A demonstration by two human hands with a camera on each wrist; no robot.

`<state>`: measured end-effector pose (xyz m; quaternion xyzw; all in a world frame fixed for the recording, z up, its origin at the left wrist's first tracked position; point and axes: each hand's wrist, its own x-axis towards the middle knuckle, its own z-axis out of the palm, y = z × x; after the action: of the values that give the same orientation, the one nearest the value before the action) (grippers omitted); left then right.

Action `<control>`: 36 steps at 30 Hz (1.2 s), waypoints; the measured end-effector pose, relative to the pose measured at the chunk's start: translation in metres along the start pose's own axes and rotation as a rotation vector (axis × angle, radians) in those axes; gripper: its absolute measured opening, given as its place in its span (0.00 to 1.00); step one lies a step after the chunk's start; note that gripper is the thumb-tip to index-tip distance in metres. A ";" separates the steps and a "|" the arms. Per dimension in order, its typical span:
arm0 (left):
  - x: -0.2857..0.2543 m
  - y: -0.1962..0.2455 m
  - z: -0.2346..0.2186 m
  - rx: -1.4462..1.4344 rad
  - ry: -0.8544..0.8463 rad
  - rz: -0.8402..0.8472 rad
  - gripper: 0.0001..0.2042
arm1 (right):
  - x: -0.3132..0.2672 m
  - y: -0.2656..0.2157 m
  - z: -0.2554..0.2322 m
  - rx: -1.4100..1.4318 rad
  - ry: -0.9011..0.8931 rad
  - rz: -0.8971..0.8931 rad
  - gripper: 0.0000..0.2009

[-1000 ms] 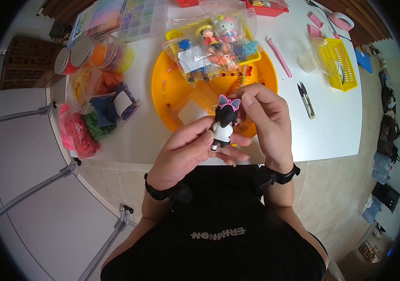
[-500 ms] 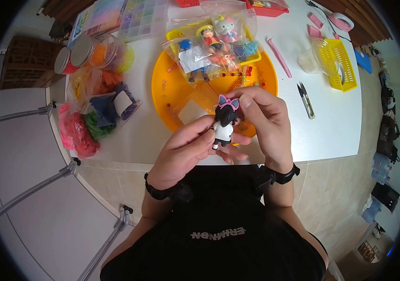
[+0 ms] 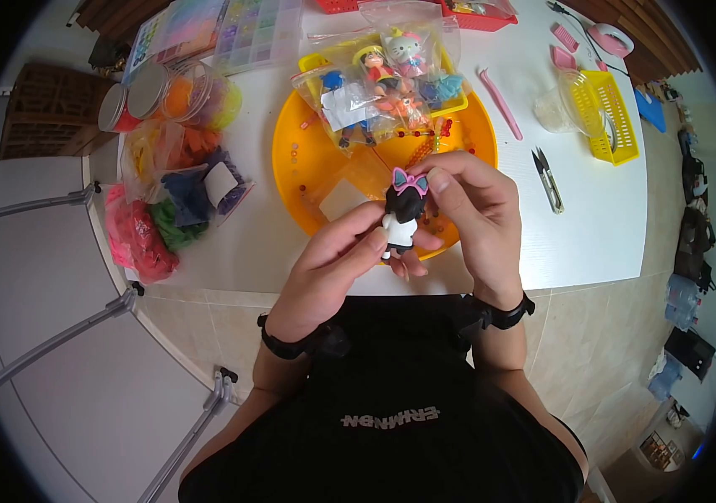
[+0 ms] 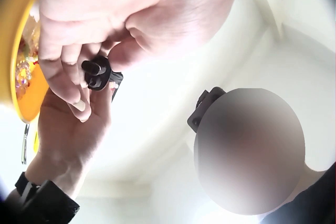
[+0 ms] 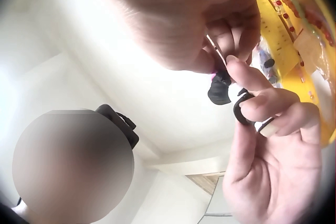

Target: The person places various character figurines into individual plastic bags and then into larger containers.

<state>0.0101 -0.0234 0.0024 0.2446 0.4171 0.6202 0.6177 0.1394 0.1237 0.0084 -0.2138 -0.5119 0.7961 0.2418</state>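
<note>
A small figurine with black hair, a white top and a pink-edged bow is held upright over the near edge of the orange tray. My left hand grips its body between thumb and fingers. At the bow, the thumb and forefinger of my right hand pinch the side of the head. The left wrist view shows the figurine's dark underside among the left fingers. From the right wrist, its black hair shows below the right fingers.
Bagged figures lie in a yellow basket at the tray's back. Lidded jars and coloured bags stand at left. On the right are a pink tool, snips, a clear cup and a yellow basket.
The figurine and my left fingers have shifted slightly upward, and the figurine's lower part has tilted a little. Both hands still hold it.
</note>
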 end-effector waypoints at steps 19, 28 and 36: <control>0.005 -0.016 0.010 0.284 0.317 0.252 0.24 | 0.009 0.013 0.001 -0.487 0.091 -0.398 0.08; 0.002 0.007 0.011 0.102 0.195 0.099 0.22 | 0.003 0.012 -0.001 -0.329 0.030 -0.219 0.12; 0.003 -0.008 0.010 0.301 0.245 0.181 0.22 | 0.002 0.008 0.003 -0.325 0.035 -0.119 0.15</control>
<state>0.0226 -0.0193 0.0008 0.2931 0.5534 0.6289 0.4607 0.1347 0.1197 0.0024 -0.2333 -0.6412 0.6834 0.2596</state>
